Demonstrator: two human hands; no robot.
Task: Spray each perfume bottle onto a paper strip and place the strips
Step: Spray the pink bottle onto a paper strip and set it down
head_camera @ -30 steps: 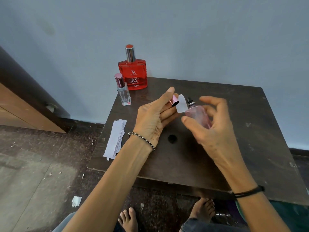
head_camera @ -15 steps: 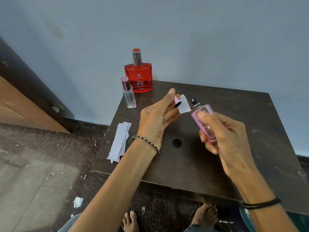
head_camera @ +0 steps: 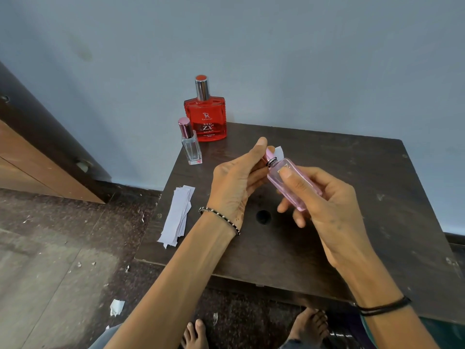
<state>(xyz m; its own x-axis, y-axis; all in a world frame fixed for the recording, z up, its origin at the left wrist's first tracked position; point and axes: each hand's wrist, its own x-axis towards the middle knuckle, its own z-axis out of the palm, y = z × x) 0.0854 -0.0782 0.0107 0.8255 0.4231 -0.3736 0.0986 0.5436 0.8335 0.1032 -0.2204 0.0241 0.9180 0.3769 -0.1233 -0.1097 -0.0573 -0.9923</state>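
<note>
- White paper strips [head_camera: 177, 215] lie in a loose stack at the left edge of our dark wooden table [head_camera: 352, 197], partly overhanging it.
- At the far left corner we see a small clear bottle [head_camera: 191, 144] with a pink cap, upright, and just behind it a red bottle [head_camera: 205, 117] with a silver cap, close to the wall.
- Our left hand [head_camera: 236, 180] is above the table's middle, fingers closed on a pink cap [head_camera: 269, 155] and a white strip [head_camera: 279, 152], whose tip shows past the fingers on the far side.
- The cap's open end is right against the black nozzle of the pink bottle [head_camera: 294, 187]; whether it is seated on the nozzle we cannot tell.
- Our right hand [head_camera: 327, 210] grips the pink bottle, thumb across its front, fingers wrapped behind, the bottle tilted with its nozzle toward the far left.
- Both wrists wear thin bands.
</note>
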